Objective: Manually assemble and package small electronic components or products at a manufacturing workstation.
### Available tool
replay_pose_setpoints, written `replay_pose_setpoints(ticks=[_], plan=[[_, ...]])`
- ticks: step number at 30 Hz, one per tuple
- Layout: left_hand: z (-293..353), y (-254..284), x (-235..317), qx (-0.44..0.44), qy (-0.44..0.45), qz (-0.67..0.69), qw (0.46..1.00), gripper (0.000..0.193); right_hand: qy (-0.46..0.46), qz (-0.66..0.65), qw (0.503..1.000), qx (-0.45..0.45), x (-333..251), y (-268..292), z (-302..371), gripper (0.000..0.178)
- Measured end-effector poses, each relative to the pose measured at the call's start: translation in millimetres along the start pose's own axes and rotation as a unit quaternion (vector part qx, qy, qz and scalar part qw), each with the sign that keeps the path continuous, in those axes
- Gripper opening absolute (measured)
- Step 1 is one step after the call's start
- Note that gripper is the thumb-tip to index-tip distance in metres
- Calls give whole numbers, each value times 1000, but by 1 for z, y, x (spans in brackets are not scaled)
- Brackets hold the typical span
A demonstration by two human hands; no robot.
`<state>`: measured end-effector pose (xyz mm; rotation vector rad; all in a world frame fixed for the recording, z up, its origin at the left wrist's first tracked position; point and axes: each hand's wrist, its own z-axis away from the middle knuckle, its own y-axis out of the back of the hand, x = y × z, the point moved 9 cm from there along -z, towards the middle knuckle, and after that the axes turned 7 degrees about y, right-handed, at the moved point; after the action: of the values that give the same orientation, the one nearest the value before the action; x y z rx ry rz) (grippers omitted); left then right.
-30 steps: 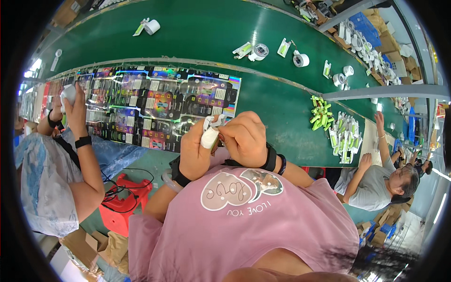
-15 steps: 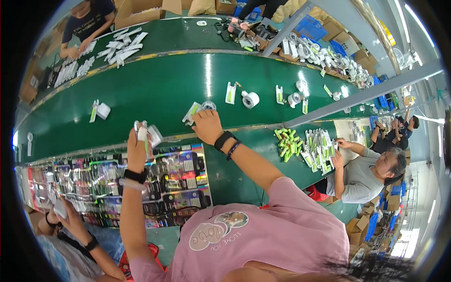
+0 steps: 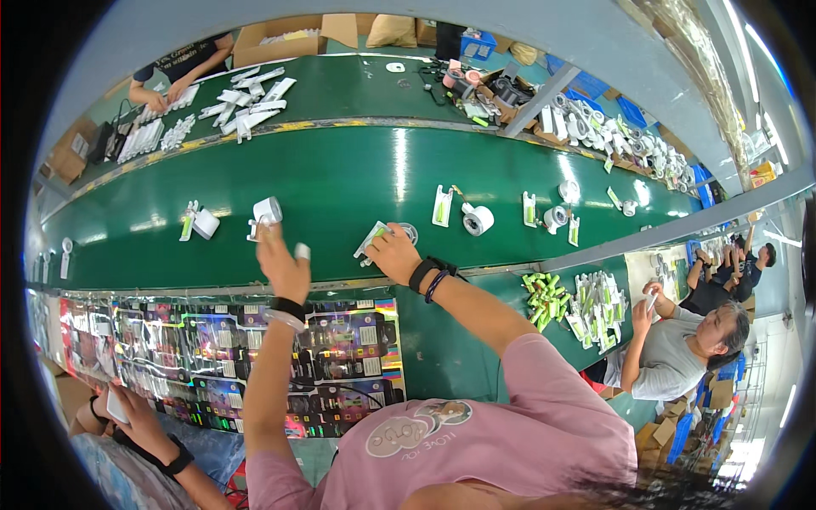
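Head view: one green belt [image 3: 340, 170], spaced with white assemblies; below it, glossy printed sheets [image 3: 212, 361]; to the right, a heap of green cylinders [image 3: 545, 299] and a stack of white-and-green parts [image 3: 597, 310], a co-worker in grey [image 3: 671, 353] beside them; one grey beam [image 3: 680, 223], cutting across my sight of the belt's right stretch. Changed since half a second ago: the white round piece [image 3: 267, 210], then carried above the sheets, now at the belt. Left hand [image 3: 282, 265]: arm outstretched, fingers over that piece's near edge, thumb splayed away, grip loosened. Right hand [image 3: 393, 256]: reaching forward, palm down, fingertips on a green-and-white piece [image 3: 371, 239] on the belt; whether pinched, I cannot tell.
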<state>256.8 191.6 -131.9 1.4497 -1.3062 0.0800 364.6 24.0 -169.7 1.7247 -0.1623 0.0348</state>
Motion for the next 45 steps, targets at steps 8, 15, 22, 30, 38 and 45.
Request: replay_pose_setpoints(ticks=[8, 15, 22, 30, 38, 45], plan=[[80, -18, 40, -312, 20, 198, 929, 70, -199, -591, 778, 72, 1, 10, 20, 12], [135, 31, 83, -397, 99, 359, 839, 58, -93, -848, 521, -7, -96, 105, 41, 24], [177, 77, 103, -452, 58, 181, 872, 53, -49, -704, 695, -138, -130, 114, 85, 22], [214, 96, 125, -455, 13, 200, 868, 53, -33, -799, 552, -237, -159, 119, 129, 16], [237, 100, 125, -493, -3, 45, 869, 51, -26, -723, 641, -257, -171, 131, 143, 13], [231, 106, 110, -342, 270, 517, 737, 39, -122, -416, 874, 221, -140, 199, 129, 16]])
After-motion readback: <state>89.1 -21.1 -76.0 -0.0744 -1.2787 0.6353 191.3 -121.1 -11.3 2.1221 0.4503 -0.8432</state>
